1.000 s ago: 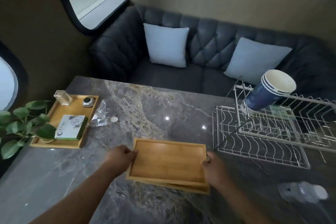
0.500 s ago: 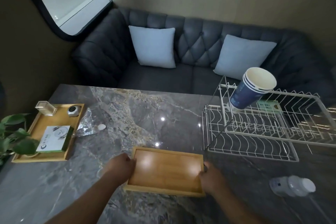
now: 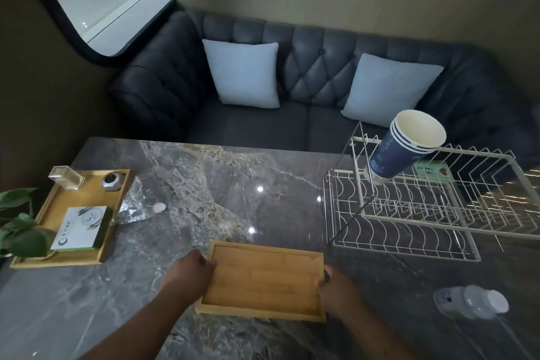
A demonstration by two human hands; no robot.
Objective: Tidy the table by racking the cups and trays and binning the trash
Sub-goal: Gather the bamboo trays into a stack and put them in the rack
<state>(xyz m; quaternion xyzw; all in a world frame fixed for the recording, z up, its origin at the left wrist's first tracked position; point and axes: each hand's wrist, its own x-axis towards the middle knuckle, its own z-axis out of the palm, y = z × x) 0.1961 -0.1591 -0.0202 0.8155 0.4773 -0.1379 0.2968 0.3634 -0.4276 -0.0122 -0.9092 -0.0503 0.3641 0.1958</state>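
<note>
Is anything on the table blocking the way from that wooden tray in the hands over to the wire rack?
Nothing visible does. The bamboo tray is gripped by both hands, and bare tabletop lies between it and the wire rack. The plastic bottle lies off to the right.

Bamboo tray (image 3: pixel 263 280): a second ago raised askew above another tray beneath; now squared on top, gripped at both short ends as before.

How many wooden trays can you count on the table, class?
2 show clearly. One tray sits near the front, gripped by the left hand and right hand. The other tray holds small items at the left edge. Another might hide beneath the gripped one.
</note>
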